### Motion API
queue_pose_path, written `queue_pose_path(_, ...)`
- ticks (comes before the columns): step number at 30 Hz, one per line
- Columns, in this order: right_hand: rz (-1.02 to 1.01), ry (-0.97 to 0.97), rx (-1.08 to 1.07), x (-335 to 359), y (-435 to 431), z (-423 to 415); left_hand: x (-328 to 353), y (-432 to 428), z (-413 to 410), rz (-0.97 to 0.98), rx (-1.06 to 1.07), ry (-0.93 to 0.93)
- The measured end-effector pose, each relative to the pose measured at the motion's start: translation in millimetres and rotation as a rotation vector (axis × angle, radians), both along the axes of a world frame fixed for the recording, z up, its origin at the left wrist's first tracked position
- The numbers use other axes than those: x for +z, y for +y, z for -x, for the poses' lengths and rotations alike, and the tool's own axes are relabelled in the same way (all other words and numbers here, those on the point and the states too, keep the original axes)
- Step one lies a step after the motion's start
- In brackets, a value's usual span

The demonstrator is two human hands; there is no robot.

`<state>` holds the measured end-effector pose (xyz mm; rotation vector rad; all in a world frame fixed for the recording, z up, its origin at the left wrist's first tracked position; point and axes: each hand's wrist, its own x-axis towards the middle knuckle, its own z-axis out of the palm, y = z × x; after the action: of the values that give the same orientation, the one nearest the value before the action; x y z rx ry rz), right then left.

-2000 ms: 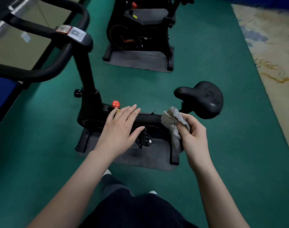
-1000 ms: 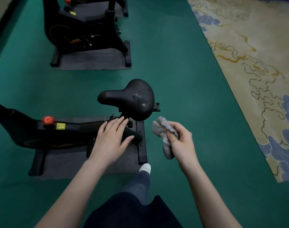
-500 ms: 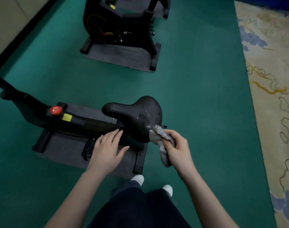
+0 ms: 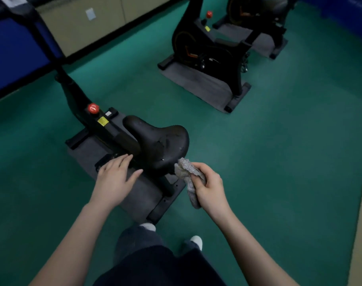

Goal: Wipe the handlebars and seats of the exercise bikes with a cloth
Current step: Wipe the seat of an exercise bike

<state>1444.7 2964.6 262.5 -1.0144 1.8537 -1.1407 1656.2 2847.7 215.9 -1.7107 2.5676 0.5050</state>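
Note:
The near exercise bike's black seat (image 4: 159,139) is in the middle of the view, its wide rear end towards me, with scuffed patches on top. My right hand (image 4: 210,187) grips a crumpled grey cloth (image 4: 186,172), whose top touches the seat's rear right edge. My left hand (image 4: 115,178) hovers with fingers spread just left of the seat, above the bike's frame (image 4: 106,129). The handlebars (image 4: 17,11) reach into the upper left corner, blurred.
The bike stands on a grey mat (image 4: 122,182) on green floor. A second black bike (image 4: 213,50) on its own mat stands at the upper right, a third behind it. A beige wall with a black skirting runs along the upper left. My feet are below the mat.
The view swung from the handlebars to the seat as I stepped behind the bike. My right hand brought the cloth up against the seat's rear edge. My left hand stayed open beside it.

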Motion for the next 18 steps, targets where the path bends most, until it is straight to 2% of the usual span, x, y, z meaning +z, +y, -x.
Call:
queue_pose_path(8,0.005,-0.105,0.086,3.2,33.5,55.8,8.8,75.9,40.9,-0.005,0.123,0.007)
queue_pose_path(18,0.045,-0.163,0.101,-4.1,12.8,82.1,7.5,88.3,55.2,-0.022,0.242,0.034)
